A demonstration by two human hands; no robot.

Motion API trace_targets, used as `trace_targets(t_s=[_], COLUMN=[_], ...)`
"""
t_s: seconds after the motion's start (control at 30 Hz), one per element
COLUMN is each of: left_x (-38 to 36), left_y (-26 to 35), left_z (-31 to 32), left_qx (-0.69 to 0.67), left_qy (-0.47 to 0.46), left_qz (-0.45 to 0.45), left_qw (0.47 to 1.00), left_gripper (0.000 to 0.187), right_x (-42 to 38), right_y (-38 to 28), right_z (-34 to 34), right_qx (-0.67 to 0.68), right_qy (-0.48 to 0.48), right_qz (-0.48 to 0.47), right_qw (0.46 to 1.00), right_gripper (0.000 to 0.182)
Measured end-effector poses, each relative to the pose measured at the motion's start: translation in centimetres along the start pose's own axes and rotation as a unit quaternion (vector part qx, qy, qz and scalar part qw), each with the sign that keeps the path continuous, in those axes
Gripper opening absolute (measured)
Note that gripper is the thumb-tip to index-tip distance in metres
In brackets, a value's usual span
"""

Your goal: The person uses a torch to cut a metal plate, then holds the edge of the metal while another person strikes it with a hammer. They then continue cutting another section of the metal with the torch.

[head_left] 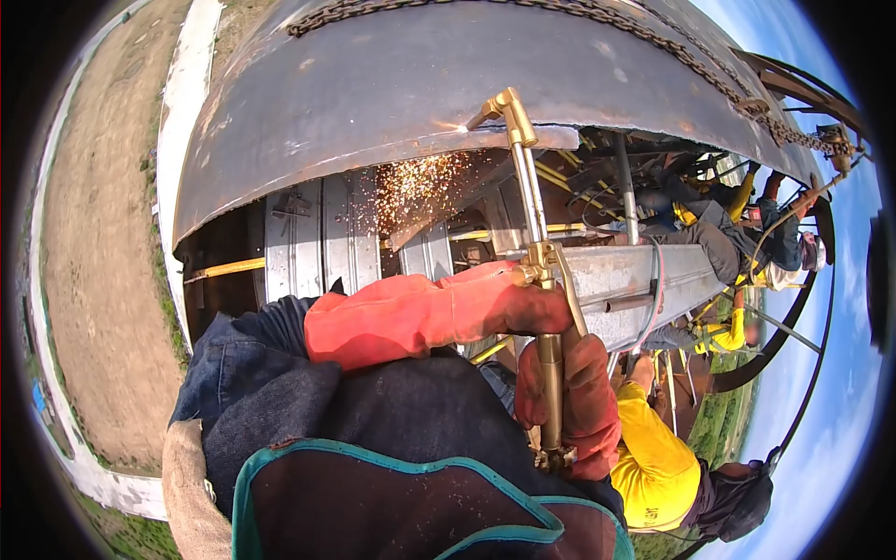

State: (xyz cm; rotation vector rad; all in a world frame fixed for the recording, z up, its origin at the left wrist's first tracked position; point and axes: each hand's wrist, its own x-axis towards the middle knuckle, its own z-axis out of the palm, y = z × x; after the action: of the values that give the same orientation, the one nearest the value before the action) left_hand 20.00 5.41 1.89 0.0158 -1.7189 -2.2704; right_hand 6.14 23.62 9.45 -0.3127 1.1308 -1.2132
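Note:
A brass cutting torch point(549, 387) stands nearly upright in front of me, its angled head point(509, 110) at a steel plate's edge. A small flame burns at the nozzle, and orange sparks point(415, 191) spray below it. My left hand point(537, 303), in a long red glove, is closed around the torch near its valve body. Lower down, my right hand point(571, 397), also red-gloved, wraps the handle beside the lever point(569, 294). The curved steel plate point(373, 89) carries a cut line running right from the nozzle, with a narrow strip point(523, 139) along its lower edge.
A rusty chain point(597, 11) lies across the plate. Metal planks point(336, 233) and a grey beam point(625, 280) lie below. A person in a yellow shirt point(653, 457) is close at my right; several other workers are farther right. Open ground point(103, 233) shows far below at left.

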Motion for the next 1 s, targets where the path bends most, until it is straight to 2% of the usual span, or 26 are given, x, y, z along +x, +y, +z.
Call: trace_targets(t_s=[0.13,0.23,0.3,0.4,0.47,0.6,0.67,0.77,0.9,1.0], left_x=[0.6,0.6,-0.7,-1.5,-1.6,-1.7,-1.7,-1.2,-0.7,-0.4], left_y=[-3.4,-2.9,0.3,2.1,2.0,1.9,1.9,0.8,-0.1,-0.5], left_z=[0.1,0.1,0.2,0.0,-0.1,0.2,0.2,0.0,0.1,0.2], left_qx=[-0.018,-0.014,-0.028,-0.033,-0.046,-0.086,-0.071,-0.029,-0.033,-0.043], left_qy=[0.002,0.002,0.014,0.001,-0.010,-0.017,-0.011,0.006,0.003,-0.001], left_qz=[0.006,0.047,0.034,0.009,0.006,0.017,0.017,0.008,0.012,0.014], left_qw=[1.000,0.999,0.999,0.999,0.999,0.996,0.997,1.000,0.999,0.999], left_gripper=[0.041,0.042,0.041,0.042,0.042,0.044,0.044,0.044,0.044,0.044], right_x=[-0.1,0.0,-0.1,0.2,0.4,0.4,0.3,0.0,-0.1,0.2], right_y=[0.7,-0.1,-0.5,-0.3,-0.2,-0.2,-0.4,-0.4,-0.6,-0.2], right_z=[-0.7,0.3,1.1,0.5,-0.3,-0.4,0.2,1.1,1.2,0.4], right_qx=[0.011,-0.003,-0.007,-0.047,-0.067,-0.073,-0.054,-0.009,-0.010,-0.057], right_qy=[0.000,-0.002,-0.001,-0.040,-0.053,-0.041,-0.028,0.006,0.003,-0.051], right_qz=[-0.021,-0.004,-0.004,-0.034,-0.041,-0.029,-0.023,-0.009,-0.001,-0.048], right_qw=[1.000,1.000,1.000,0.997,0.995,0.996,0.998,1.000,1.000,0.996], right_gripper=[0.040,0.048,0.053,0.033,0.039,0.039,0.032,0.059,0.059,0.035])
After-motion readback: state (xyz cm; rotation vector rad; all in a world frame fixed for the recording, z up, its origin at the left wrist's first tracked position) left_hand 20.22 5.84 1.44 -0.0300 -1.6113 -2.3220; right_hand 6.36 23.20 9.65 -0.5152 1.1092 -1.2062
